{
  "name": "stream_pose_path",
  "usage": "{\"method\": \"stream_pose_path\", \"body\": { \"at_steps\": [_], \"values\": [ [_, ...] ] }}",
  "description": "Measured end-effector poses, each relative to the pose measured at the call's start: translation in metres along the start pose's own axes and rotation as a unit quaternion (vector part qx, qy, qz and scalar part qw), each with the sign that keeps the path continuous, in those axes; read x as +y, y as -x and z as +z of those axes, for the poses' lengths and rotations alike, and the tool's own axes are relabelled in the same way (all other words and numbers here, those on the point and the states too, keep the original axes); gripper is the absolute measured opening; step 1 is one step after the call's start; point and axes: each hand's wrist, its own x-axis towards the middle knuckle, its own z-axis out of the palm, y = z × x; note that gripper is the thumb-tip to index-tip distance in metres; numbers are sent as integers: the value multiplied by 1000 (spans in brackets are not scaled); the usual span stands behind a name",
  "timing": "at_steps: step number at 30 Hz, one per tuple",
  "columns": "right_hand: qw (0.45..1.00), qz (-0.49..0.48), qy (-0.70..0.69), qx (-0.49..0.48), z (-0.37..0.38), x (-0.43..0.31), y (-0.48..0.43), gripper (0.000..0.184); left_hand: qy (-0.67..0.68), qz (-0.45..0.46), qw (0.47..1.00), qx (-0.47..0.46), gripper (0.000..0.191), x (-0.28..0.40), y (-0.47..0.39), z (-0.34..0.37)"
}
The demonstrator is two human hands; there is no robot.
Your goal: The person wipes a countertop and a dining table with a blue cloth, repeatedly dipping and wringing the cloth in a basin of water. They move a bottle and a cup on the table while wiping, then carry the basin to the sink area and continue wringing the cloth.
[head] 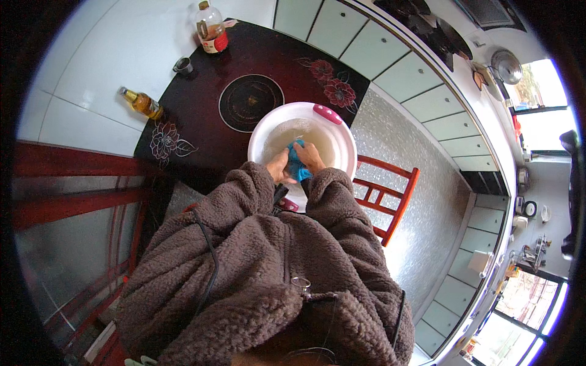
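A blue cloth (300, 171), bunched up, is held between both hands over a white plastic basin (256, 142) with pink dotted handles. My left hand (278, 167) grips the cloth from the left side, its palm partly facing up. My right hand (311, 156) is closed around the cloth's upper right part. Cloudy, slightly foamy water (327, 137) lies in the basin beneath them. The basin sits at the right edge of a dark table with flower patterns (201, 91). Brown fleece sleeves cover both arms to the wrists.
On the table's far left side stand a plastic bottle with a red label (213, 32), a small metal cup (183, 66) and a glass bottle of yellow liquid (145, 105). A red wooden chair (403, 206) is right of the basin. Pale cabinets (407, 75) line the far and right sides.
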Motion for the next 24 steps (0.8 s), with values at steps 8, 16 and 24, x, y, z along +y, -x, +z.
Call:
{"method": "stream_pose_path", "body": {
  "at_steps": [8,16,24],
  "values": [
    [947,21,-318,24,-22,-69,40,45,-193,332,919,-89,49,-7,-22,-27],
    [964,151,61,211,-15,-30,19,42,-207,374,903,35,47,-7,-55,-14],
    [964,158,43,210,2,24,21,55,-230,217,929,192,61,11,-3,-12]
  ]
}}
